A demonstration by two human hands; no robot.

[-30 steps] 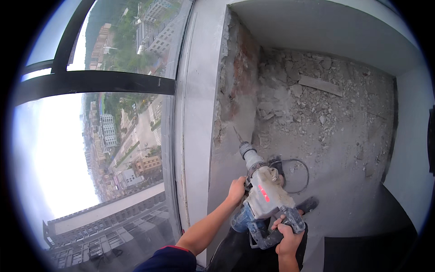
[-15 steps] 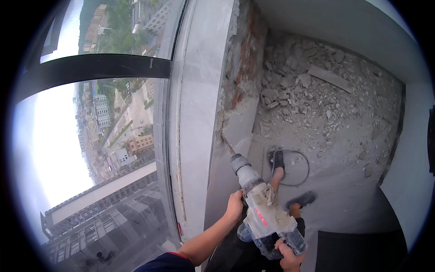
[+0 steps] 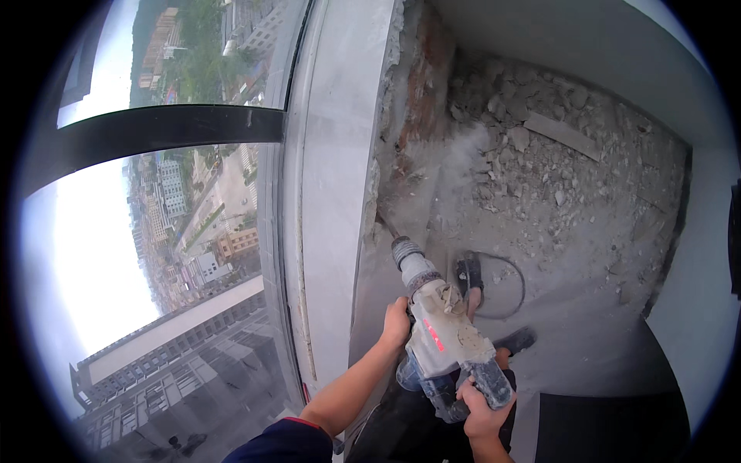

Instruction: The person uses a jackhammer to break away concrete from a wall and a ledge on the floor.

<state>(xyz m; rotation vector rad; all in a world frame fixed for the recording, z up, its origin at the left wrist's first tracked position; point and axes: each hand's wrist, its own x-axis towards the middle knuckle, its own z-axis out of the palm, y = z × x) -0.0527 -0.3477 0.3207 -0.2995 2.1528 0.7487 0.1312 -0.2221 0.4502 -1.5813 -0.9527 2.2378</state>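
Note:
A dusty grey rotary hammer (image 3: 444,332) with a red mark on its side points up and to the left. My left hand (image 3: 396,323) is closed around its side near the front, where the fingers are partly hidden behind the body. My right hand (image 3: 482,410) grips the dark rear handle. The steel bit (image 3: 389,226) meets the chipped wall ledge (image 3: 401,204), and its tip is lost in the broken edge. Above the bit, plaster is stripped away and reddish brick (image 3: 424,85) shows. Pale dust (image 3: 463,158) hangs beside the ledge.
Broken rubble (image 3: 509,100) covers the far floor, with a flat strip (image 3: 562,135) lying on it. A cable (image 3: 522,289) loops near my shoes (image 3: 515,340). To the left, a window (image 3: 208,201) overlooks buildings far below. A black panel (image 3: 610,424) stands at lower right.
The hammer and both hands have shifted slightly up and left, with the bit further into the ledge. A dust cloud has appeared and spread over the rubble.

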